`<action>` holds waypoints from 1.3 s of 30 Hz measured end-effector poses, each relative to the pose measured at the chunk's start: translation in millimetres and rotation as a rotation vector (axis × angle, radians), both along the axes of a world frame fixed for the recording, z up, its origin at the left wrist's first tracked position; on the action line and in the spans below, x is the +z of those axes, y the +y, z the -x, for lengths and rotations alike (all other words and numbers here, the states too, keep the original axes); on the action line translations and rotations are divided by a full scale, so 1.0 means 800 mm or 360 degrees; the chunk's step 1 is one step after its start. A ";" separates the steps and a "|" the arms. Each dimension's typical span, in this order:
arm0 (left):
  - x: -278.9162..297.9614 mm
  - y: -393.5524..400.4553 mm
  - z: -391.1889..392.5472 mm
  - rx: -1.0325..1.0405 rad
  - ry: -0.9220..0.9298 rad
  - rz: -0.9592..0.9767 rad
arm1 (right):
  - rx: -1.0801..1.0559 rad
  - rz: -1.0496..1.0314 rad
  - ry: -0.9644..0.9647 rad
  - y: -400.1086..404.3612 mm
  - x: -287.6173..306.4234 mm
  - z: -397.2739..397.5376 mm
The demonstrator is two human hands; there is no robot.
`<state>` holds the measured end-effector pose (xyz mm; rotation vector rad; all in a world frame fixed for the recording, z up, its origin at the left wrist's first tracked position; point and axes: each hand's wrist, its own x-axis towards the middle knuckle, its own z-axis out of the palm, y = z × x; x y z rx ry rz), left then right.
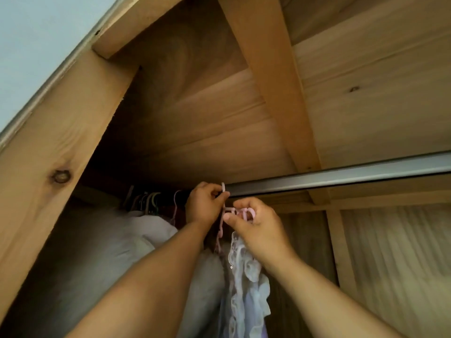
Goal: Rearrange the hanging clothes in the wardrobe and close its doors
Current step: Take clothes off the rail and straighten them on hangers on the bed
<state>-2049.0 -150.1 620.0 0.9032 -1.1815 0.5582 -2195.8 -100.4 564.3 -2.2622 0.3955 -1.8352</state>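
Your two forearms rise from the bottom edge toward the rod, and between them hangs the garment: pale, lacy and ruffled at the edge, white shading to lilac lower down, drooping limp below your right hand.

Your right hand is curled, thumb and fingers pinching the pink hanger at its looped top, just under the rod. The hanger's pink arm runs down the garment's left side.

Your left hand, just left of and slightly above the right, has its fingers curled round the hanger's pale hook, which sits right at the rod's near side.

Left of your hands a bulky white garment hangs, with a tight cluster of other hangers above it on the rod, in shadow.

Farther up, the wardrobe shows its pine frame and plank ceiling; its right back panel is lit.
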 end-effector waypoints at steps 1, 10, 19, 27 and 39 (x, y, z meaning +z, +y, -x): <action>0.002 -0.003 0.003 -0.0067 0.0049 0.0041 | 0.0000 0.0008 -0.0010 -0.002 0.000 0.000; 0.014 -0.018 0.014 -0.0494 0.0366 0.0072 | -0.0033 0.0151 0.0005 -0.004 0.007 -0.003; 0.018 -0.012 0.021 -0.0675 0.0573 0.0031 | 0.0013 0.0157 0.0023 0.007 0.007 -0.004; 0.020 -0.005 0.028 -0.0370 0.0406 0.0088 | -0.0046 0.0160 -0.0019 0.005 0.014 -0.002; 0.038 0.016 0.022 0.0019 0.0264 0.0033 | -0.0126 0.0290 0.0063 0.015 0.019 -0.006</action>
